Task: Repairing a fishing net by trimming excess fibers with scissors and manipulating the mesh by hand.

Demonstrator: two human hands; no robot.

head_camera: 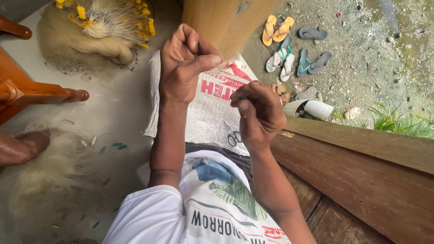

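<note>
We count two bare hands, the left hand [183, 68] and the right hand [257, 115]. We see one pair of scissors [233, 134] on one white woven sack [205, 113]. Outside lie eight flip-flops [296, 52]: two orange, six grey or white. We find two heaps of fishing net [97, 31] and one wooden post [226, 20].

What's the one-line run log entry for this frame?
left hand: pinched shut, raised | right hand: closed, thread unclear | scissors: on woven sack

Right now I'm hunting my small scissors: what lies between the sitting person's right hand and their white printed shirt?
In the head view, small scissors lie on the white woven sack, just under the right hand.
</note>
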